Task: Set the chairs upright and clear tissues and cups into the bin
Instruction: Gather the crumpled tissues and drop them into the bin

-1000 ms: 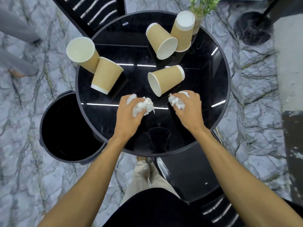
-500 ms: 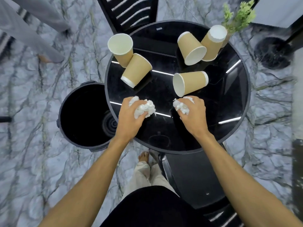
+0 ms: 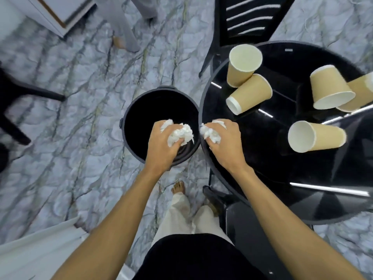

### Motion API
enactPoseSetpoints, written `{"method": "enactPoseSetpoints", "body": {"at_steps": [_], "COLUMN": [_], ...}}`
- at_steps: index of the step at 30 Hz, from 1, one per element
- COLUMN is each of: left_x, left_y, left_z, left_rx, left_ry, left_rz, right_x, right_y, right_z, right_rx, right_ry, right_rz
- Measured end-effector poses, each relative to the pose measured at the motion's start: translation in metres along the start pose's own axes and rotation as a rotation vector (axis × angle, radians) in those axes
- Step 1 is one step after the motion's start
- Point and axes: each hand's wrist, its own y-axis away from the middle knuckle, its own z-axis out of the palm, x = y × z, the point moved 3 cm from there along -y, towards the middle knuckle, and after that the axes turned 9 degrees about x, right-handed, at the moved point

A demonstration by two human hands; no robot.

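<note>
My left hand (image 3: 161,148) grips a crumpled white tissue (image 3: 180,134) and hangs over the open mouth of the round black bin (image 3: 137,110) on the floor. My right hand (image 3: 227,144) grips a second white tissue (image 3: 211,134) at the left edge of the round black table (image 3: 282,168), right beside the bin. Several tan paper cups lie on the table: one upright (image 3: 243,64), one tipped against it (image 3: 249,93), one on its side (image 3: 315,136), one upside down (image 3: 331,87).
A black slatted chair (image 3: 244,19) stands behind the table, and another black chair (image 3: 248,221) sits under its near edge. A black chair leg (image 3: 30,91) juts in at the left. Another person's legs (image 3: 125,27) stand at the top. The floor is grey marble.
Both hands, still holding their tissues, have moved left off the table's middle; the left one is now over the bin. The view has swung left.
</note>
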Motion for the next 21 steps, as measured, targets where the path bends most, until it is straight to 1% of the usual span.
{"method": "enactPoseSetpoints", "body": {"at_steps": [3, 7, 9, 12, 14, 16, 21], "left_x": [-0.034, -0.077, -0.101, -0.144, -0.167, -0.181, -0.190], "left_y": [-0.011, -0.029, -0.039, -0.047, -0.046, -0.044, -0.041], "left_z": [-0.025, -0.045, -0.042, -0.025, -0.015, -0.009, -0.008], "left_rx": [0.046, 0.111, 0.050, -0.201, -0.324, -0.347, -0.310], "left_ry": [-0.011, 0.010, -0.019, -0.215, -0.266, -0.258, -0.223], "left_rz": [-0.072, -0.156, -0.193, -0.291, -0.353, -0.368, -0.343], "right_x": [-0.039, -0.069, -0.072, -0.062, -0.051, -0.040, -0.034], "right_y": [-0.021, -0.044, -0.053, -0.058, -0.057, -0.053, -0.046], "right_z": [0.040, 0.093, 0.120, 0.157, 0.174, 0.186, 0.190], "right_rx": [-0.044, -0.094, -0.159, -0.373, -0.479, -0.522, -0.524], "right_ry": [-0.041, -0.083, -0.055, 0.165, 0.244, 0.248, 0.191], "right_rz": [-0.072, -0.094, -0.077, -0.020, -0.007, 0.013, 0.052]}}
